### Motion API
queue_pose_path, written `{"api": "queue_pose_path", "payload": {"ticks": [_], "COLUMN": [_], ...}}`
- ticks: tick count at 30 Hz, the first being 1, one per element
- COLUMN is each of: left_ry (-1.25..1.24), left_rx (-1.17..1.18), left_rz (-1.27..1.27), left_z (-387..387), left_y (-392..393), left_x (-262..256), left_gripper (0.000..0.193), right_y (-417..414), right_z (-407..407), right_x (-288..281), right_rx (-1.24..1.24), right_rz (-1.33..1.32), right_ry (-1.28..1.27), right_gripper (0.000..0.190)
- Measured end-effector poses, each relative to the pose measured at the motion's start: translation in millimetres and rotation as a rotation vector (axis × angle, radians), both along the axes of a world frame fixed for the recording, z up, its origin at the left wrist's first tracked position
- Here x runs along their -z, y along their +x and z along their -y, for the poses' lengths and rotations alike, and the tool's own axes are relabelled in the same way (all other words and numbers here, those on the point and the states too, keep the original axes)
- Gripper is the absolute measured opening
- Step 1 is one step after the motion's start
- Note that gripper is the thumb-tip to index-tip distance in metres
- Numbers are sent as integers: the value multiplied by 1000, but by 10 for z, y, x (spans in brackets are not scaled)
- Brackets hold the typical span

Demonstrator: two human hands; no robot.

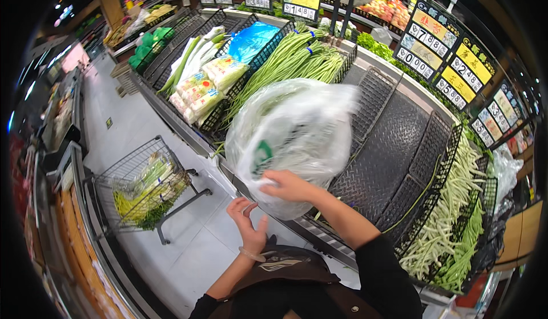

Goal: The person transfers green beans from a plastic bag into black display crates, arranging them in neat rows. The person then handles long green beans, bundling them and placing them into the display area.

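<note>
My right hand (287, 186) grips the lower edge of a large translucent plastic bag (299, 143), which bears green print and is blurred by motion. The bag billows over the front of the vegetable display. Close by to the left, my left hand (248, 222) is raised with its fingers apart, holding nothing; a bracelet is on its wrist. Behind the bag lie long green beans (274, 64) in bundles with blue bands. Whether the bag holds anything cannot be told.
A shopping cart (137, 182) with leafy vegetables stands on the left. Black crates (374, 100) line the display (385, 148). Wrapped vegetables (199, 94) lie at upper left, pale beans (449, 199) at right. Price signs (428, 41) stand along the back. Another counter (81, 250) edges the aisle.
</note>
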State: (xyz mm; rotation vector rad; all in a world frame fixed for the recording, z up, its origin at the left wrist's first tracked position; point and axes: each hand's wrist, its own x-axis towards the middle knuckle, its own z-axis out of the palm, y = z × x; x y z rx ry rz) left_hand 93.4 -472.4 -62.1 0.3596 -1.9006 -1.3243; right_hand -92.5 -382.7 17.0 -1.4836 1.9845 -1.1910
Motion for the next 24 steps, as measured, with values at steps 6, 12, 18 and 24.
{"api": "queue_pose_path", "payload": {"ticks": [6,12,18,24], "left_ry": [494,551,255,338], "left_rx": [-64,193,180,202], "left_rz": [211,279,471,24], "left_z": [1073,1423,1306,1996], "left_y": [-420,-1156,-1522,-1911], "left_x": [278,432,209,-862], "left_gripper": [87,113,72,54], "right_y": [-46,-1217,-1877,-1426], "right_z": [-16,-757,-548,323], "right_x": [356,774,1065,-389], "right_rx": [412,1168,1101,535], "right_rz": [-92,-587,232,658], "right_ry": [-119,22,44,-646], "right_gripper": [57,102,102,72]}}
